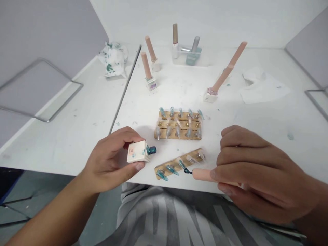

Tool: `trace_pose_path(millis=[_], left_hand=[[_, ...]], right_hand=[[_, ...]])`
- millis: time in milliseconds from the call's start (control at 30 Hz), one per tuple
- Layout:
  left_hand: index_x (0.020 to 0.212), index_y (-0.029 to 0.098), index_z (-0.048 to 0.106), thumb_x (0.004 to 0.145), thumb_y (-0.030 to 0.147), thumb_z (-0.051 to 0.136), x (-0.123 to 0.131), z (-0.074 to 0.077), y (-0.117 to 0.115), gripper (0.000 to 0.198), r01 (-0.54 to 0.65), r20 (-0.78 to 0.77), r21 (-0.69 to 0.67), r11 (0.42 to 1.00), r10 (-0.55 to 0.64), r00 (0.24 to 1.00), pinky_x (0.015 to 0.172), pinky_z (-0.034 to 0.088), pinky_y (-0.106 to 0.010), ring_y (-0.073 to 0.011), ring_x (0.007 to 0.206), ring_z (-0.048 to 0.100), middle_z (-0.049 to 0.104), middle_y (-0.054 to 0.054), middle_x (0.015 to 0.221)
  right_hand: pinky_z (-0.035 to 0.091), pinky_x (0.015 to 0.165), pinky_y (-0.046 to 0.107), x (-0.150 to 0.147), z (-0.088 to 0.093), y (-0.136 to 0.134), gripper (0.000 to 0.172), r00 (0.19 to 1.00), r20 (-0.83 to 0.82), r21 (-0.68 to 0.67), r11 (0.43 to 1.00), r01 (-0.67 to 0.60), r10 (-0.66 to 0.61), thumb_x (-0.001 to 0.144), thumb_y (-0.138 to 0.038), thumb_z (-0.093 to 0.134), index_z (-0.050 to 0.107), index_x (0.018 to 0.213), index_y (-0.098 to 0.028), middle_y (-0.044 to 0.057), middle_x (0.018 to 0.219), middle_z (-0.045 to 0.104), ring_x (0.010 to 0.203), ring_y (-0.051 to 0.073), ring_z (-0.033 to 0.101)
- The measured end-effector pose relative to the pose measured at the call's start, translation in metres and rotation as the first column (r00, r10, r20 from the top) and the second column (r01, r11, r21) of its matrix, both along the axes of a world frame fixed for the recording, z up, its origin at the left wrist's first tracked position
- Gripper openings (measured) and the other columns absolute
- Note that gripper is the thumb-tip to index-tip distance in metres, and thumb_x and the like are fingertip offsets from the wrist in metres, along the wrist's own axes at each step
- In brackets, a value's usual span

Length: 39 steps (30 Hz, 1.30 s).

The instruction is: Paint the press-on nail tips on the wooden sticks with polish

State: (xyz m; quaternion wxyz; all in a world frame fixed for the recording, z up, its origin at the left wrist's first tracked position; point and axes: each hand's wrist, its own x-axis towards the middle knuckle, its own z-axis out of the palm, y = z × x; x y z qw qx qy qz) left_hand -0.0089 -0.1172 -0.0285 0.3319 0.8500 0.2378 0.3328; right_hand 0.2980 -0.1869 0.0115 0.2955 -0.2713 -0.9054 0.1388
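My left hand (112, 160) is closed round a white square nail polish bottle (137, 151), tilted on its side, its uncapped neck smeared with dark teal. Between the fingers of my right hand (253, 174) is a nail polish brush (205, 174) with a long peach cap-handle. Its dark teal tip touches, or nearly touches, the middle false nail (181, 164) on a short wooden strip (176, 163). To the left on that strip are teal-coated nails (172, 169); to the right, clear ones (191, 159). Beyond lies a wooden rack (178, 124) holding several more false nails, teal in the back row and paler nearer.
Capped peach-topped bottles stand at the back left (151, 83) and right (210, 95). A clear plastic tray (205, 61) with bottles sits at the back. Stained crumpled wipes (114, 61) lie left, white tissue (263, 87) right. Metal wire frames (48, 119) flank both sides.
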Motion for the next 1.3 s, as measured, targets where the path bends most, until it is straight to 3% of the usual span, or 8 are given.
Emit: trace_pose_path(millis=[267,467,700,867,1100,1300], left_hand=[[0.119,0.020,0.058,0.083,0.017,0.067,-0.0011,0.0005,0.0000,0.036,0.011,0.005,0.025,1.000,-0.011,1.000,0.060,0.047,-0.032,-0.0185,0.076,0.056,0.062,-0.007,0.087],[0.117,0.016,0.059,0.082,0.014,0.068,-0.0018,-0.0001,-0.0002,0.036,0.019,0.029,0.019,1.000,-0.020,0.999,0.062,0.046,-0.033,-0.0180,0.078,0.056,0.062,-0.007,0.088],[0.117,0.015,0.060,0.082,0.017,0.070,-0.0038,-0.0043,0.0004,0.036,0.006,0.043,0.021,1.000,-0.007,0.999,0.062,0.046,-0.034,-0.0191,0.078,0.057,0.063,-0.007,0.089],[0.116,0.016,0.060,0.083,0.018,0.070,-0.0029,-0.0037,0.0001,0.035,0.009,0.042,0.029,1.000,-0.011,0.999,0.062,0.047,-0.034,-0.0195,0.078,0.058,0.063,-0.007,0.088],[0.115,0.014,0.060,0.083,0.018,0.070,-0.0018,-0.0028,0.0002,0.035,0.005,0.042,0.027,1.000,-0.006,0.999,0.061,0.046,-0.034,-0.0192,0.078,0.058,0.063,-0.008,0.087],[0.117,0.013,0.060,0.082,0.016,0.070,-0.0025,-0.0044,0.0001,0.037,0.019,0.048,0.018,1.000,-0.019,0.999,0.061,0.047,-0.034,-0.0199,0.079,0.058,0.064,-0.009,0.089]], right_hand=[[0.050,0.068,0.043,0.0014,0.0030,-0.0012,0.021,0.999,0.036,-0.009,1.000,0.006,-0.006,0.080,-0.011,0.059,0.064,0.098,-0.021,0.002,0.065,0.065,0.063,0.020,0.055],[0.051,0.067,0.041,0.0001,0.0035,0.0000,0.020,0.998,0.006,0.059,0.997,0.057,-0.058,0.081,-0.010,0.058,0.061,0.098,-0.020,0.002,0.066,0.066,0.060,0.017,0.053],[0.049,0.073,0.040,-0.0038,-0.0026,-0.0047,0.016,0.998,-0.015,0.018,0.998,0.061,-0.061,0.083,-0.006,0.053,0.063,0.093,-0.014,0.003,0.069,0.062,0.069,0.018,0.052],[0.049,0.074,0.041,-0.0024,0.0007,-0.0082,0.013,0.998,-0.009,-0.031,0.998,0.062,-0.062,0.084,-0.009,0.054,0.063,0.090,-0.016,0.002,0.066,0.060,0.067,0.018,0.053],[0.049,0.071,0.039,-0.0041,0.0004,-0.0034,0.016,0.995,-0.057,0.044,0.995,0.088,-0.085,0.081,-0.005,0.057,0.062,0.094,-0.013,0.003,0.069,0.062,0.065,0.016,0.052],[0.048,0.071,0.040,-0.0045,-0.0026,-0.0057,0.011,0.998,-0.021,0.001,0.998,0.059,-0.059,0.085,-0.009,0.055,0.063,0.091,-0.013,0.004,0.069,0.063,0.071,0.018,0.051]])
